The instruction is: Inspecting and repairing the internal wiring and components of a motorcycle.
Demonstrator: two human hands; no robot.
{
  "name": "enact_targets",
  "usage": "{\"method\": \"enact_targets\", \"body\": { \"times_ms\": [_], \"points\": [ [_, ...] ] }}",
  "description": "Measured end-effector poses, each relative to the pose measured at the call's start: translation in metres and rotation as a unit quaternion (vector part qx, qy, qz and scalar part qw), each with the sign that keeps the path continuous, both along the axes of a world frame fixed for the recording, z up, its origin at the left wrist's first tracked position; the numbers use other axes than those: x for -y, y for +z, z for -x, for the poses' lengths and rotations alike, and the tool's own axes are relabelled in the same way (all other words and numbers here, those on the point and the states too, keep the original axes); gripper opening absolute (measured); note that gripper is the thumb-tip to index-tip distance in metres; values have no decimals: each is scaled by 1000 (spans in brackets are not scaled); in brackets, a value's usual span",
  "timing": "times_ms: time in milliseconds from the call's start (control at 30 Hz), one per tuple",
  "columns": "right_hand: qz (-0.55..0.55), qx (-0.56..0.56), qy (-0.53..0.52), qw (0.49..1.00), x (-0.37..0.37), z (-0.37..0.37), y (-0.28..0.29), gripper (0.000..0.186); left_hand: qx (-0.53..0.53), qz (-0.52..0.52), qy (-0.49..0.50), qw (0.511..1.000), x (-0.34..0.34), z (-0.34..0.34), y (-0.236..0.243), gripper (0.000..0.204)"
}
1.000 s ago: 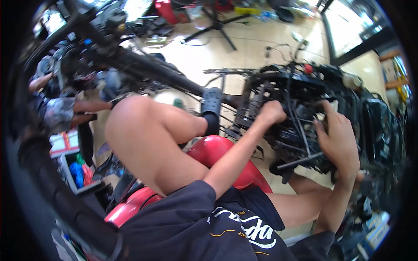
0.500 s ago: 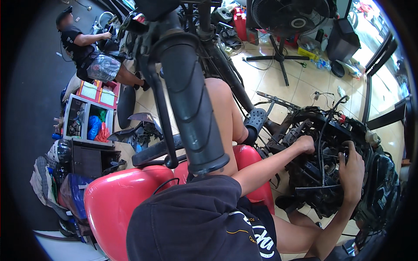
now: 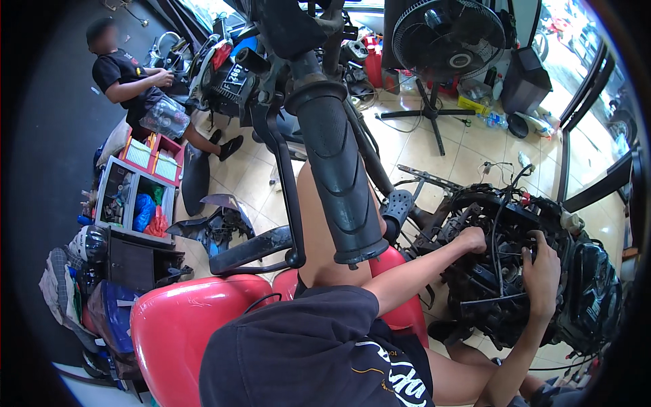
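Observation:
My left hand (image 3: pixel 472 239) reaches into a black, partly stripped motorcycle assembly (image 3: pixel 488 308) on the right, its fingers curled among the metal parts and hoses; what they hold is hidden. Beside it, my right hand (image 3: pixel 542 268) is bent around something dark in the same assembly, too hidden to name. A black cable (image 3: pixel 500 264) runs between the two hands. A glossy black body part (image 3: pixel 590 292) is at the assembly's right. My legs straddle the area by a red seat (image 3: pixel 183 325), and a dark clog (image 3: pixel 395 210) shows near the metal tubing.
A handlebar grip with lever (image 3: pixel 336 169) hangs close before the camera. Another person (image 3: pixel 125 81) works on a motorcycle at upper left, beside drawers (image 3: pixel 156 156). A fan (image 3: pixel 447 41), bin (image 3: pixel 525 81), loose fairing (image 3: pixel 213 224), helmet (image 3: pixel 89 244) and glass door (image 3: pixel 603 156) surround me.
The camera view has swung, bringing the handlebar grip, other person and fan further into view. Both hands stay in the assembly. The other person's hands have shifted slightly.

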State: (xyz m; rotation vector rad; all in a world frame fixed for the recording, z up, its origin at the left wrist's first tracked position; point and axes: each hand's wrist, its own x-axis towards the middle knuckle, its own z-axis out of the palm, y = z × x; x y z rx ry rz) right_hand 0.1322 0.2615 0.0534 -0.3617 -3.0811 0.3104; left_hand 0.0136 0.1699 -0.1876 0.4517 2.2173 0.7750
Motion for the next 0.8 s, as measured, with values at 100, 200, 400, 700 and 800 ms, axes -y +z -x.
{"method": "enact_targets", "body": {
  "times_ms": [100,200,400,700,800],
  "points": [
    [7,-33,39,999,6,-1,4,30,-17,1,43,999,2,2,-12,31],
    [14,57,3,998,10,2,12,29,0,2,3,1000,4,3,-8,34],
    [-13,49,-22,998,18,6,11,25,8,7,11,1000,5,3,-3,34],
    [63,4,15,998,14,1,10,27,4,-9,6,1000,7,-1,9,35],
    [12,50,12,999,17,3,13,26,1,-4,3,1000,8,2,1,34]
  ]
}}
